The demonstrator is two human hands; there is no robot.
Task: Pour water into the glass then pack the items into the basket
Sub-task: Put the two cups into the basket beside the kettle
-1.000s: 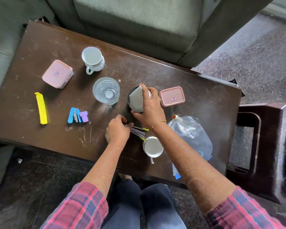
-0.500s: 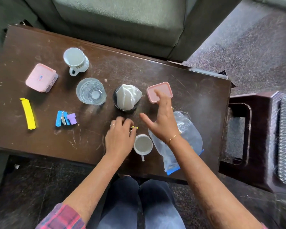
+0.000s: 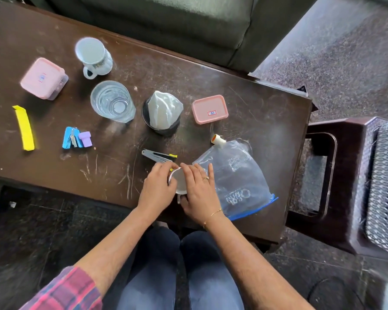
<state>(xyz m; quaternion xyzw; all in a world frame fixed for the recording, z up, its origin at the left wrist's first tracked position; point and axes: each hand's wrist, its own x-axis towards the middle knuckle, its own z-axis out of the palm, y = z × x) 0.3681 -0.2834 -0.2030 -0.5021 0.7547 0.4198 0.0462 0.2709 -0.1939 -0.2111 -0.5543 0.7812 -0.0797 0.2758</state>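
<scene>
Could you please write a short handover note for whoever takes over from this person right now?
Hands: left hand and right hand both curl round the small white cup at the table's near edge.
Things: glass holds water, mid-table. Water pouch lies flat right of the cup. Also on the table: white mug, two pink boxes, dark cup with white bag, yellow clip, keys, metal clip.
Done: pouring, it appears.
Left: everything still needs packing into the basket, far right.
</scene>
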